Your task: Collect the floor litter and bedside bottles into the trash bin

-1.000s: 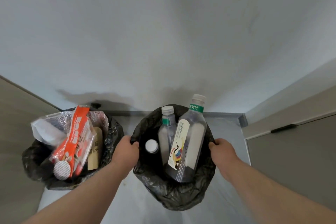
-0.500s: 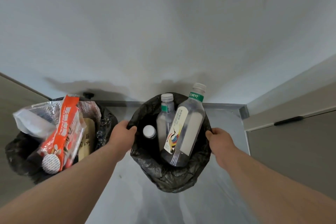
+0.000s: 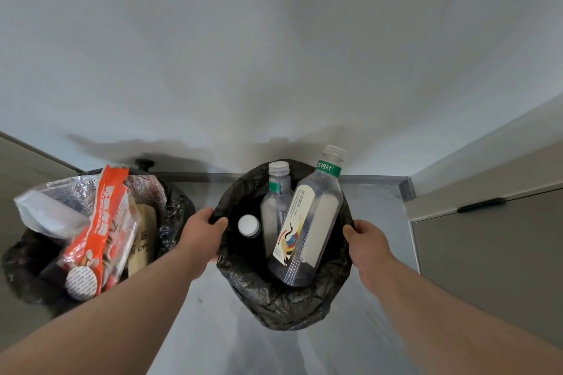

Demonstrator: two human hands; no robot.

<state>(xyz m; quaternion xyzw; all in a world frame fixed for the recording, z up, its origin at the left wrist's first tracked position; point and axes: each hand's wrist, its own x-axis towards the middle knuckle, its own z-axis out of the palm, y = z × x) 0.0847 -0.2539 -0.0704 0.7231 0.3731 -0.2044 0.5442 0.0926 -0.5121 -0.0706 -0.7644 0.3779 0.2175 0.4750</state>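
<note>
1. Gripping the trash bin (image 3: 283, 301) liner rim, my left hand (image 3: 202, 230) and right hand (image 3: 367, 242) clench opposite sides.
2. Large bottle (image 3: 307, 228), slimmer bottle (image 3: 272, 207) and capped bottle (image 3: 248, 225) stand inside.
3. Second bin (image 3: 21, 277), left, holds an orange wrapper (image 3: 103, 222).

third bottle (image 3: 248, 225) hidden but its cap, both fingertips hidden behind bag rim (image 3: 231, 207)

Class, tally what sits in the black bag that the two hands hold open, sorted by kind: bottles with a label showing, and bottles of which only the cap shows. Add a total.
Labelled bottles: 2 (large, smaller)
Cap-only bottle: 1
Total: 3
</note>
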